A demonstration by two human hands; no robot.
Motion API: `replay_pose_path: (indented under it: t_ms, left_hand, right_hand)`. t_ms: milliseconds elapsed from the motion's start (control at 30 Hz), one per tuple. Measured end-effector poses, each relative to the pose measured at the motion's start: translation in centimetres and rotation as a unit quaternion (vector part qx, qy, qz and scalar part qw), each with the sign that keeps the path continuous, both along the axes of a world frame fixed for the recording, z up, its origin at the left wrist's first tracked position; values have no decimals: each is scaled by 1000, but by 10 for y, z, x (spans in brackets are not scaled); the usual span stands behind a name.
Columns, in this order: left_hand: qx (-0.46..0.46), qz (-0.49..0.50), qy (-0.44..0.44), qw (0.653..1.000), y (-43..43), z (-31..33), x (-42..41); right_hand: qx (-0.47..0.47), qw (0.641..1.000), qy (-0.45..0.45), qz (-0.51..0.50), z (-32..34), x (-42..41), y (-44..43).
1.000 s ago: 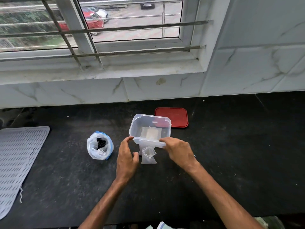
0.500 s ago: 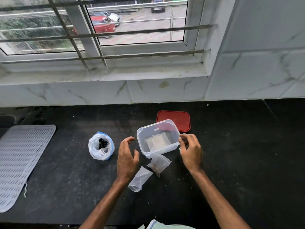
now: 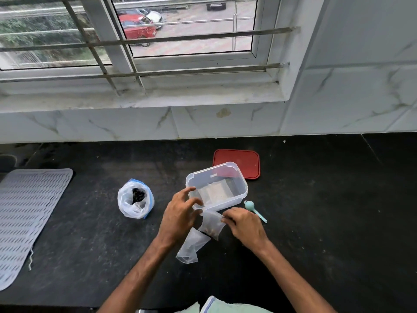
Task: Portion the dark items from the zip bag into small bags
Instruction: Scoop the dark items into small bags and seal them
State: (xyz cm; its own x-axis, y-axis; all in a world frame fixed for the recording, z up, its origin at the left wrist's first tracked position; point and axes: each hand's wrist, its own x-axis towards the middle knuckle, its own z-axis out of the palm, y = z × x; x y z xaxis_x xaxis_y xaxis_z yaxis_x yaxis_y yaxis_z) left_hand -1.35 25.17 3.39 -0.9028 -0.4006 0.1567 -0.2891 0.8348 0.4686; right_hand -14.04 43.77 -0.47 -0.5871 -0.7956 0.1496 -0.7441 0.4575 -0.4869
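Bag-opening step, by the look of it: the right hand [image 3: 246, 224] pinches the mouth of a small bag [image 3: 212, 225] just in front of the clear tub [image 3: 237, 197]. The left hand [image 3: 180, 214] meets the other corner, though whether it grips is unclear. The zip bag [image 3: 135, 199], dark items [image 3: 138, 195] inside, stands apart to the left on the desk [image 3: 316, 222]. Next, probably: spread the mouth, then reach for the teal scoop [image 3: 253, 208].

The right hand [image 3: 246, 224] pinched one top corner of a small bag [image 3: 212, 225]; the left hand [image 3: 180, 215] met the other corner, grip unclear. From that bag, a clear container [image 3: 241, 190] sat at 12 o'clock, the zip bag [image 3: 129, 206] at 9, and a second small bag [image 3: 191, 246] at 7.
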Motion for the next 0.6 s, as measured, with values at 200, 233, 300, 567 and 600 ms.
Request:
replay_pose_path:
  t_ms: [200,233,300,567,600]
  left_hand:
    - [13,52,15,998,-24,1,-4]
    - [6,51,13,999,-25,1,-4]
    - [-4,49,11,999,-27,2,-5]
    - [-13,40,20,999,-27,6,-2]
    - [-11,36,22,999,-27,6,-1]
  right_hand:
    - [-33,986,162,19,11,-9,-33]
    - [-31,983,178,23,12,-10,-36]
    - [-37,978,204,35,9,-10,-41]
    - [-26,963,270,-5,6,1,-43]
    - [-32,962,272,-17,11,3,-42]
